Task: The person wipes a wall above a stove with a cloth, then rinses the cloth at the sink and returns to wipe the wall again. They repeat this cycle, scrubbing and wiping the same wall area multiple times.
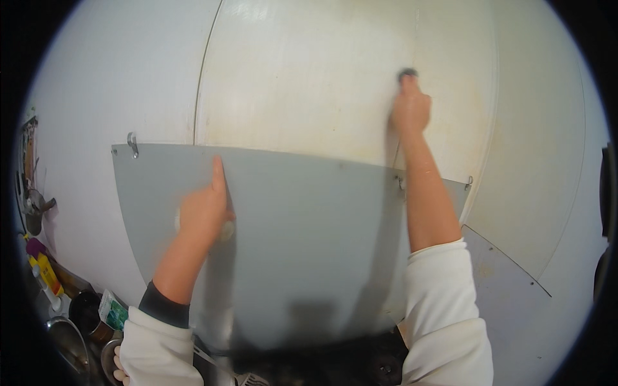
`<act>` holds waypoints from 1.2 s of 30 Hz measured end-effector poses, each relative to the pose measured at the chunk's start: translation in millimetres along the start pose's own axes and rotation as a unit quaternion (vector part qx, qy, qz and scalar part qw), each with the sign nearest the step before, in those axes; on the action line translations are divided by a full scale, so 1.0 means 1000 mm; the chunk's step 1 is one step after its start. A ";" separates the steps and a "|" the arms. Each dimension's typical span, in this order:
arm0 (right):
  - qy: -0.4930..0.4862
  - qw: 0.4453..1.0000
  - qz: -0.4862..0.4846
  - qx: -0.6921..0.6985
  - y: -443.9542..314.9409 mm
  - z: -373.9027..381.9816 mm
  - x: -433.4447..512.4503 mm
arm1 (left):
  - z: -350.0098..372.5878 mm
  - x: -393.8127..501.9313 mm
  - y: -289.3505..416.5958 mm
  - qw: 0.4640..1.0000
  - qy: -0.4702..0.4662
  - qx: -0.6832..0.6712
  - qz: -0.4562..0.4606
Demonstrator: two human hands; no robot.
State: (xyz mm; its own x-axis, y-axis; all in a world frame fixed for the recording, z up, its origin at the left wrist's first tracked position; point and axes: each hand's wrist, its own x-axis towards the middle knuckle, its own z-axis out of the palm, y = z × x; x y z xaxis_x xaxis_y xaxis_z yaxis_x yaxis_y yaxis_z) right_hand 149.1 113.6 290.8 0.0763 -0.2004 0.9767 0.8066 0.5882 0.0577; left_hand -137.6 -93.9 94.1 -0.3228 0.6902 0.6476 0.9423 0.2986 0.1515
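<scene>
My right hand (412,107) reaches high and presses a small dark pad (408,73), its kind unclear, against the white wall panel (309,82), which has yellowish stains. Lower and to the left, my left hand (205,207) is in front of the grey sheet (304,231) fixed to the wall, its index finger extended upward. A pale object (226,230), partly hidden and blurred, shows behind the palm and on both sides of it; it looks held in the curled fingers. Both forearms stick out of white sleeves, the left one with a dark cuff.
Metal hooks (133,144) sit along the grey sheet's top edge. At lower left are a yellow bottle (46,275), a white pump bottle (54,300), a dark pot (84,311), a green-and-white packet (114,311) and a bowl (108,359) with eggs. A dark stove-like surface (309,366) lies below.
</scene>
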 end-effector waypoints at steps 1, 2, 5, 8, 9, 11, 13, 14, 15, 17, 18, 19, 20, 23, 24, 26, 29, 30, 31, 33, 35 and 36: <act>-0.081 0.995 0.014 0.061 -0.022 0.013 -0.007 | 0.000 0.000 0.000 1.000 0.005 0.004 -0.001; -0.047 0.991 -0.085 0.086 -0.057 0.031 -0.017 | 0.000 0.000 0.001 1.000 0.009 0.004 -0.003; 0.060 0.943 -0.304 0.120 -0.153 0.063 -0.011 | 0.001 -0.001 0.006 0.999 -0.007 -0.018 -0.027; 0.019 0.915 -0.385 0.123 -0.189 0.069 0.050 | 0.001 0.000 0.011 0.999 -0.012 -0.011 -0.040; -0.061 0.946 -0.299 0.105 -0.181 0.065 0.077 | 0.000 0.000 0.011 0.999 -0.010 0.005 -0.042; -0.121 0.974 -0.010 0.189 -0.132 0.048 0.126 | -0.001 0.000 0.009 0.999 -0.031 0.007 -0.043; -0.112 0.991 0.066 0.039 -0.056 0.030 0.138 | -0.002 0.000 0.004 0.999 -0.028 -0.001 -0.018; -0.092 0.986 0.024 -0.139 -0.021 0.019 0.139 | -0.002 -0.001 0.001 1.000 -0.013 -0.019 -0.001; -0.082 0.985 0.012 -0.154 -0.003 0.017 0.144 | -0.001 -0.002 -0.001 0.999 -0.012 -0.038 0.014; -0.075 0.981 0.029 -0.179 -0.004 0.022 0.136 | 0.002 -0.004 -0.003 0.998 -0.015 -0.055 0.001; -0.031 0.997 0.018 -0.062 -0.023 0.030 0.131 | 0.002 -0.005 -0.002 0.998 -0.017 -0.060 0.003; -0.048 0.999 0.019 -0.010 -0.060 0.043 0.130 | 0.002 -0.006 -0.002 0.997 -0.034 -0.069 -0.013; -0.059 0.998 -0.022 -0.009 -0.099 0.057 0.129 | 0.001 -0.005 0.000 0.996 -0.035 -0.081 -0.021; -0.073 0.977 -0.201 0.008 -0.199 0.087 0.110 | -0.004 -0.003 0.005 0.995 -0.036 -0.088 -0.025; -0.027 0.971 -0.237 0.033 -0.194 0.090 0.113 | -0.006 -0.002 0.005 0.996 -0.029 -0.085 -0.019; -0.024 0.984 -0.171 0.049 -0.164 0.077 0.115 | -0.009 -0.003 0.002 0.997 -0.032 -0.066 -0.016; -0.027 0.986 0.027 0.162 -0.060 0.031 0.132 | -0.007 -0.004 -0.002 0.998 -0.032 -0.044 -0.003; -0.010 0.993 0.013 0.117 -0.053 0.027 0.135 | -0.006 -0.005 -0.003 0.999 -0.033 -0.035 0.000; 0.007 0.997 0.006 0.074 -0.052 0.028 0.139 | -0.005 -0.005 -0.004 0.998 -0.025 -0.052 0.006; -0.056 0.987 0.059 0.140 -0.096 0.046 0.136 | -0.004 -0.004 -0.004 0.997 -0.018 -0.071 0.022; -0.023 0.992 -0.075 0.096 -0.175 0.082 0.122 | -0.004 -0.004 -0.001 0.997 -0.034 -0.068 -0.013; -0.040 0.987 -0.122 0.101 -0.208 0.093 0.116 | -0.004 -0.004 0.002 0.996 -0.050 -0.073 -0.022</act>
State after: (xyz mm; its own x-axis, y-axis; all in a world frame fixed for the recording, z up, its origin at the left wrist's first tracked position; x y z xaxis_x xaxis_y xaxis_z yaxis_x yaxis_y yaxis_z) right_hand -63.9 41.2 411.8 -0.1588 -0.2971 0.9415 0.6609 0.6764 0.3250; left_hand -134.4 -98.9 94.9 -0.3636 0.7429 0.5620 0.9279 0.2354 0.2892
